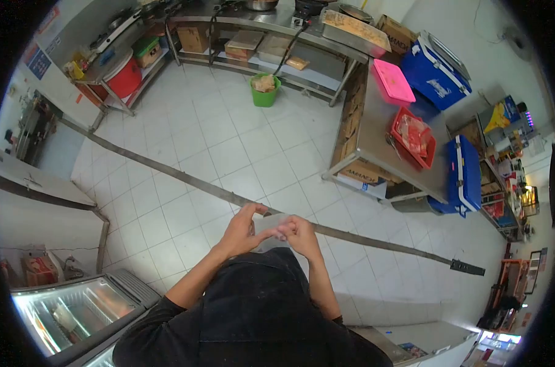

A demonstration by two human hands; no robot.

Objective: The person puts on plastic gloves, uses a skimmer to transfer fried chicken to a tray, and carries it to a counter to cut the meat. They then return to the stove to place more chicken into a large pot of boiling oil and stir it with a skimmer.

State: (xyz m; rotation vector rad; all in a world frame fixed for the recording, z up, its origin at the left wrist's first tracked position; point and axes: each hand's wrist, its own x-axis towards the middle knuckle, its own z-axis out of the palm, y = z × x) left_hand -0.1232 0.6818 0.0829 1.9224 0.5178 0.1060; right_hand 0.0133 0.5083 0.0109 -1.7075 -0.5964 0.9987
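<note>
A thin, translucent sheet of plastic (269,244), shaped like a small bag or glove, stretches between my two hands in front of my dark clothing. My left hand (241,232) grips its left side, thumb reaching across toward the right. At the other side, the bent fingers of my right hand (298,235) pinch the plastic close to my left thumb. Both hands are in front of my chest, above the tiled floor (228,153).
Steel counters line the far wall, with a green bin (265,90) on the floor before them. On the right, a steel table (375,131) carries a pink lid (394,81) and a red basket (412,137). Blue coolers (433,73) stand there too. A glass-topped freezer (75,312) is lower left.
</note>
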